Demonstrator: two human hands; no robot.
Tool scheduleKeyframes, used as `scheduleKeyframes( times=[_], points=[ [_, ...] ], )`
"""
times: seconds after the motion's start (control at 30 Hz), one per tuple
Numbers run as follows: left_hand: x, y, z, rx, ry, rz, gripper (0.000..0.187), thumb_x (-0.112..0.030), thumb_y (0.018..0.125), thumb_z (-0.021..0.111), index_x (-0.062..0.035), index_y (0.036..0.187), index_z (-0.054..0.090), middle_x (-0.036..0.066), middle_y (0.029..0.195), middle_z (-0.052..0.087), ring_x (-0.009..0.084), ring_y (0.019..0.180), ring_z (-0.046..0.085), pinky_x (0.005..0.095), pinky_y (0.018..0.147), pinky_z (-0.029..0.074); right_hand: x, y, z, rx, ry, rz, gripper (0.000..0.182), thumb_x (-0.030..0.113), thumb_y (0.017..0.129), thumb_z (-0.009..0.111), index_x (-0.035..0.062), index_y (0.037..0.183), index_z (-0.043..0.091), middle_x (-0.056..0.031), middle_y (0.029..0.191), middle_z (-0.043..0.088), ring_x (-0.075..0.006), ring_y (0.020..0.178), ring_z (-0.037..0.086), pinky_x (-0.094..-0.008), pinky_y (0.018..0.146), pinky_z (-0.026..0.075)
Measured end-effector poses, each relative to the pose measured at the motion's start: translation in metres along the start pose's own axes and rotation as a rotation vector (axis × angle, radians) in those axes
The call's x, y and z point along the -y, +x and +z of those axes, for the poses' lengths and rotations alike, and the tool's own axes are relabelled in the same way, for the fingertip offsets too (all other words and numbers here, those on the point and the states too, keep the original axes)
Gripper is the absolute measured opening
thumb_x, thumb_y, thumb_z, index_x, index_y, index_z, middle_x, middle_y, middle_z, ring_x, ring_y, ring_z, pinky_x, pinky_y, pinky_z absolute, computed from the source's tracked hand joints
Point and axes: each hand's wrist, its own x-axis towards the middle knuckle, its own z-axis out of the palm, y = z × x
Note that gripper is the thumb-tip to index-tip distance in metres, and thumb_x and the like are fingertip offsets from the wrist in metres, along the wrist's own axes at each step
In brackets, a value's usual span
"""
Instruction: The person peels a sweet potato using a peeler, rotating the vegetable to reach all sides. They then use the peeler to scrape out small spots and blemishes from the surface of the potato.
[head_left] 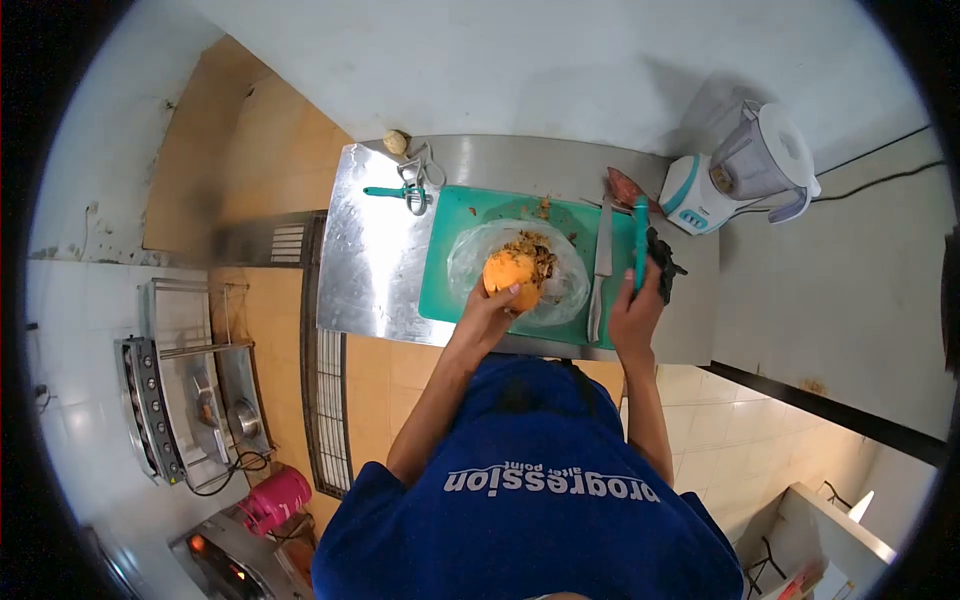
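My left hand [486,318] holds an orange peeled fruit or vegetable [512,276] over a clear plastic bag [568,290] with brownish scraps [540,247] in it. The bag lies on a green cutting board [438,270]. In my right hand [637,312] is a teal-handled tool [641,235], held upright near the board's right edge; its kind is hard to make out. Between the bag and my right hand, a knife [603,250] rests on the board, its light handle towards me.
A blender [765,165] stands at the back right of the metal table [375,260]. Near it lie a reddish root [626,187] and a black crumpled item [664,262]. Another teal-handled peeler [385,191], metal utensils [424,165] and a pale round item [396,142] are at the back left.
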Motion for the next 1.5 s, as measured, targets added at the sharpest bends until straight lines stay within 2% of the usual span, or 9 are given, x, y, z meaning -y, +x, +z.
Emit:
scheduleKeyframes(
  times=[0.1, 0.2, 0.27, 0.33, 0.47, 0.57, 0.77, 1.07, 1.5],
  points=[
    [0.003, -0.008, 0.013, -0.009, 0.095, 0.063, 0.073, 0.005, 0.089, 0.069, -0.0111, 0.151, 0.034, 0.011, 0.143, 0.051, 0.0287, 0.132, 0.053, 0.0444, 0.108, 0.049, 0.019, 0.013, -0.011, -0.128, 0.350, 0.194, 0.032, 0.017, 0.106, 0.045, -0.0033, 0.130, 0.053, -0.0141, 0.106, 0.060, -0.0228, 0.095, 0.056, -0.0347, 0.091, 0.044],
    [0.012, -0.016, 0.013, 0.000, 0.185, 0.110, 0.076, 0.006, 0.088, 0.070, -0.0125, 0.152, 0.033, 0.011, 0.144, 0.051, 0.0280, 0.133, 0.053, 0.0433, 0.107, 0.050, 0.010, -0.016, 0.027, -0.280, 0.661, 0.217, 0.032, 0.016, 0.107, 0.043, -0.0040, 0.130, 0.052, -0.0164, 0.108, 0.061, -0.0261, 0.096, 0.057, -0.0354, 0.092, 0.043],
    [0.009, -0.019, 0.011, -0.001, 0.223, 0.118, 0.078, 0.006, 0.087, 0.071, -0.0128, 0.152, 0.032, 0.011, 0.144, 0.051, 0.0279, 0.133, 0.053, 0.0425, 0.107, 0.050, -0.010, -0.034, 0.031, -0.176, 0.276, -0.095, 0.032, 0.012, 0.103, 0.047, 0.0001, 0.132, 0.051, -0.0160, 0.099, 0.063, -0.0304, 0.096, 0.061, -0.0405, 0.084, 0.046],
    [0.004, -0.019, 0.014, 0.055, 0.240, 0.089, 0.084, 0.008, 0.085, 0.070, -0.0142, 0.155, 0.030, 0.011, 0.147, 0.049, 0.0298, 0.136, 0.050, 0.0455, 0.110, 0.049, -0.023, -0.048, 0.031, 0.380, -0.261, -0.203, 0.038, 0.007, 0.096, 0.053, 0.0047, 0.134, 0.053, -0.0180, 0.104, 0.066, -0.0366, 0.097, 0.062, -0.0478, 0.086, 0.047],
    [-0.010, -0.016, 0.007, 0.089, 0.164, 0.074, 0.083, 0.008, 0.085, 0.070, -0.0129, 0.155, 0.030, 0.012, 0.146, 0.050, 0.0296, 0.135, 0.051, 0.0449, 0.110, 0.050, -0.027, -0.040, 0.030, 0.095, -0.064, 0.006, 0.031, 0.011, 0.095, 0.057, 0.0058, 0.125, 0.062, -0.0198, 0.105, 0.068, -0.0392, 0.096, 0.064, -0.0508, 0.081, 0.049],
    [-0.024, -0.019, 0.000, 0.107, 0.179, 0.055, 0.078, 0.007, 0.087, 0.068, -0.0135, 0.153, 0.032, 0.013, 0.145, 0.050, 0.0275, 0.132, 0.055, 0.0410, 0.105, 0.053, 0.002, -0.023, 0.016, 0.313, 0.304, 0.342, 0.027, 0.017, 0.100, 0.056, 0.0031, 0.121, 0.063, -0.0231, 0.098, 0.068, -0.0412, 0.087, 0.065, -0.0488, 0.073, 0.049],
    [-0.037, -0.009, -0.010, 0.087, 0.242, 0.004, 0.072, -0.006, 0.088, 0.074, -0.0116, 0.150, 0.036, 0.012, 0.139, 0.055, 0.0292, 0.127, 0.058, 0.0443, 0.099, 0.057, 0.040, -0.040, 0.030, 0.398, 0.405, 0.024, 0.028, 0.021, 0.103, 0.053, 0.0026, 0.125, 0.055, -0.0285, 0.096, 0.067, -0.0480, 0.085, 0.065, -0.0543, 0.070, 0.048],
    [-0.044, 0.002, -0.005, 0.148, 0.478, 0.176, 0.070, -0.012, 0.082, 0.081, -0.0085, 0.141, 0.044, 0.009, 0.126, 0.060, 0.0198, 0.114, 0.062, 0.0349, 0.092, 0.057, 0.075, -0.036, 0.032, 0.587, 0.152, 0.206, 0.028, 0.015, 0.102, 0.054, 0.0002, 0.126, 0.053, -0.0299, 0.097, 0.065, -0.0514, 0.093, 0.061, -0.0535, 0.079, 0.047],
    [-0.082, -0.008, 0.035, 0.325, 0.526, 0.304, 0.064, 0.001, 0.083, 0.075, -0.0052, 0.138, 0.044, 0.010, 0.128, 0.059, 0.0215, 0.118, 0.061, 0.0357, 0.099, 0.053, 0.110, 0.004, 0.001, 0.417, 0.232, 0.130, 0.039, 0.025, 0.104, 0.049, 0.0021, 0.135, 0.054, -0.0251, 0.083, 0.069, -0.0499, 0.079, 0.065, -0.0548, 0.072, 0.051]
  ],
)
